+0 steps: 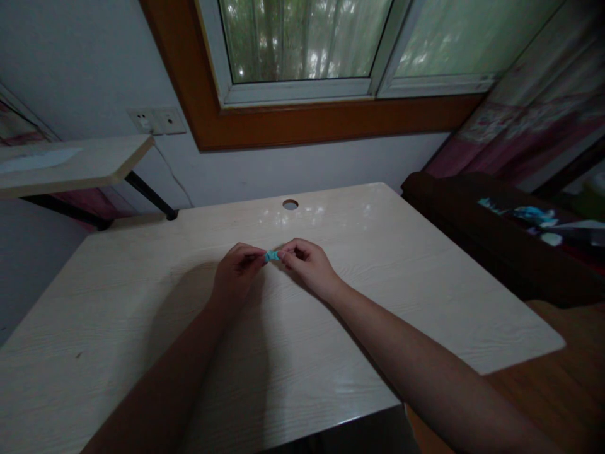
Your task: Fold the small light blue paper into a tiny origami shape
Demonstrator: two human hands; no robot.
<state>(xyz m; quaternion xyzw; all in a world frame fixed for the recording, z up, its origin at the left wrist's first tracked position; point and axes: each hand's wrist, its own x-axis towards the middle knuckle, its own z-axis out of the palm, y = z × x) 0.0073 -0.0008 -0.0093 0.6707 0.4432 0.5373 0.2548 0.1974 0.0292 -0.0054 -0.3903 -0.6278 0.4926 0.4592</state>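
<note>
A tiny light-blue piece (271, 255), too small to name, is pinched between both of my hands above the middle of a pale wooden desk (142, 328). My left hand (236, 272) grips its left end with curled fingers. My right hand (307, 263) grips its right end, fingers also curled. Both hands hover close to the desk surface, fingertips almost touching.
A round cable hole (290, 204) sits near the desk's far edge. A small shelf (70, 162) juts out at the left, below a wall socket (157, 120). A dark wooden bed frame (496, 246) stands to the right, under a window (302, 44).
</note>
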